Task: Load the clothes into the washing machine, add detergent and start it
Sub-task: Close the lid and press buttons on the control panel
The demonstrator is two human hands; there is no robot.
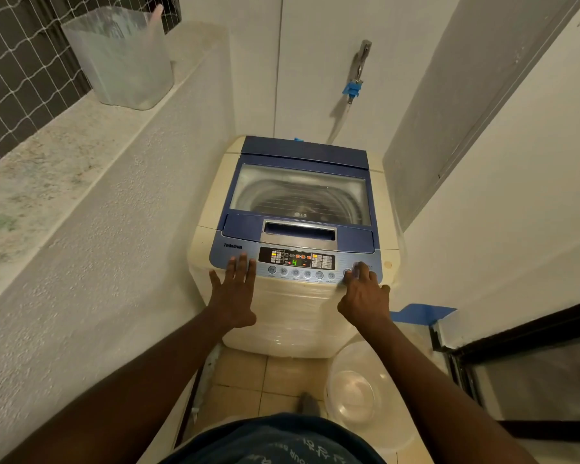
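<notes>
White plastered walls close in a narrow laundry nook, with the washing machine [295,236] standing at its far end, directly ahead of both hands. Its blue lid [300,192] is shut, and through the window the drum shows, though what lies inside is too dim to tell. The control panel [297,261] is lit, a green digit glowing between the two hands. The left hand [233,293] lies flat and spread, fingers open, resting on the panel's left end and holding nothing, probably to steady the person. The right hand [364,296] is loosely curled, empty, its fingertips on the buttons at the panel's right end, which suggests the start step is in hand. Beyond the right hand, a tap [360,67] with a blue fitting feeds the machine from the wall. Below that hand a clear plastic basin [352,393] sits on the tiled floor [241,380]. Up left of the left hand, a translucent bin [121,58] stands on the stone ledge [41,162]. Nothing blocks the panel.
</notes>
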